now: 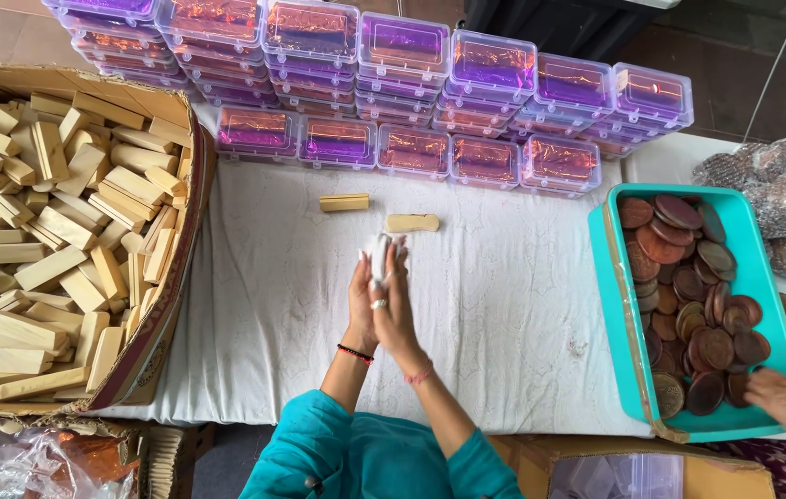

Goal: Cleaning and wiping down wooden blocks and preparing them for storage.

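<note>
White cloth or paper (376, 254), I can't quite tell which, sits pressed between my palms above the cloth-covered table (504, 305). My left hand (362, 300) and right hand (396, 300) stand upright, flat against each other, fingers pointing away from me, forearms angled in from my teal sleeves. Two wooden blocks (411, 223) lie just beyond my fingertips

Both forearms reached forward and met in the middle. The left hand (362, 298) and right hand (396, 300) were pressed palm to palm, fingers (399, 259) pointing away.
</note>
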